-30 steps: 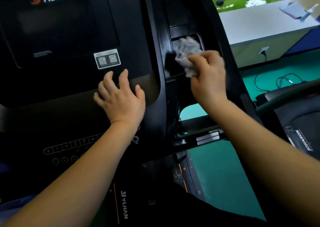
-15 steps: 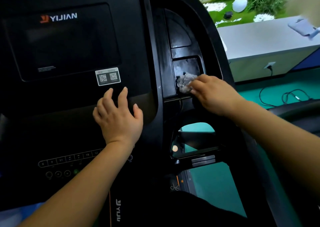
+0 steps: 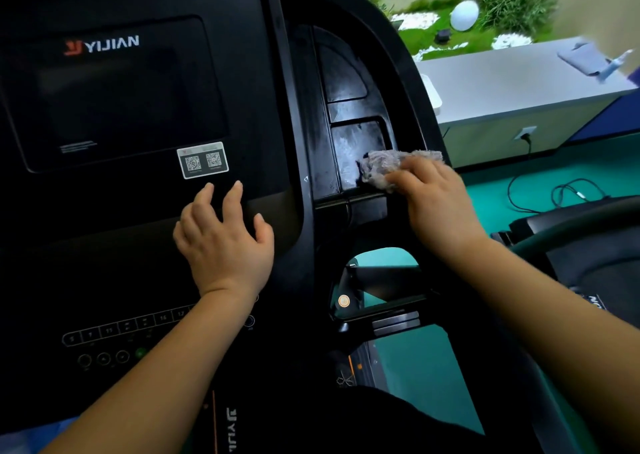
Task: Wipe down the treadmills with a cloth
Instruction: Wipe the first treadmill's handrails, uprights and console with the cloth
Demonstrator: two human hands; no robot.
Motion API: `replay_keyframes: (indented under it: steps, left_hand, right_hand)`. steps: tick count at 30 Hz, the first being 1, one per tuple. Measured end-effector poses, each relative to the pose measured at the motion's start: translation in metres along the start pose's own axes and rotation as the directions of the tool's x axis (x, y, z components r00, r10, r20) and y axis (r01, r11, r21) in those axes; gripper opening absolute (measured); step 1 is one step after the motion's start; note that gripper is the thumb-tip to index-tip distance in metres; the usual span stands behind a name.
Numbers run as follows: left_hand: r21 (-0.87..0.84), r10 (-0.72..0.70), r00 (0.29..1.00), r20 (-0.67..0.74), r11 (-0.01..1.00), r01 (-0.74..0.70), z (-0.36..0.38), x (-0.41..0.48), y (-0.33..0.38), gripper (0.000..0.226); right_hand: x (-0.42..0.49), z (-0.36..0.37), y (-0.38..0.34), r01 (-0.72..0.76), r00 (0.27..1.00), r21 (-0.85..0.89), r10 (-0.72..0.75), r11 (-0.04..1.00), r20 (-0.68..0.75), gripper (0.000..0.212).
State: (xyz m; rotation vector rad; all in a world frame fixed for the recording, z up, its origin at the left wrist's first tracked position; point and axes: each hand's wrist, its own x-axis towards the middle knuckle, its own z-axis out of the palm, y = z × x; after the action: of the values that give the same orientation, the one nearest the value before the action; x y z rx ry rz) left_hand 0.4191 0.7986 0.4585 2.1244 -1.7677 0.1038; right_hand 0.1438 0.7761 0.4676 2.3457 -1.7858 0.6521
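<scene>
Seeming soft and light, the cloth (image 3: 382, 168) is held bunched under the curled fingers of the right hand (image 3: 438, 207); the left hand (image 3: 227, 245) is laid flat, fingers apart.

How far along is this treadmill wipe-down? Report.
Done: wipe streaks show on the side pocket. In hand: the right hand holds the cloth against its lower edge. Remaining: the screen and button panel show no streaks; the left hand rests below the screen.
</scene>
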Motion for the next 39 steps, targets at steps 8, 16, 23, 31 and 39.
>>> replay_keyframes:
  steps: [8, 16, 23, 31, 39]
  left_hand:
    - [-0.005, -0.006, 1.000, -0.003, 1.000, 0.006, 0.000, 0.000, 0.000, 0.054]
    - [-0.005, 0.005, 1.000, -0.017, 1.000, -0.005, 0.001, 0.000, -0.001, 0.053]
    - [-0.014, 0.004, 1.000, -0.006, 1.000, -0.004, 0.000, 0.000, 0.001, 0.054]
    - [-0.021, 0.012, 1.000, 0.003, 1.000, -0.012, 0.000, 0.000, -0.002, 0.054]
    - [-0.076, 0.158, 0.981, 0.116, 0.986, -0.150, -0.011, -0.004, -0.022, 0.051]
  right_hand:
    - [-0.027, 0.037, -0.077, -0.105, 0.978, 0.241, 0.145, 0.965, -0.153, 0.035]
    - [-0.038, 0.032, -0.043, -0.086, 0.964, 0.129, 0.115, 0.988, -0.238, 0.047]
    - [-0.049, 0.003, -0.010, -0.389, 0.896, 0.028, 0.385, 0.921, -0.221, 0.033]
    - [-0.111, -0.017, -0.017, -0.459, 0.872, -0.050, 0.439, 0.887, -0.219, 0.035]
    - [-0.125, -0.019, -0.077, -0.409, 0.868, 0.336, 0.475, 0.849, -0.143, 0.042]
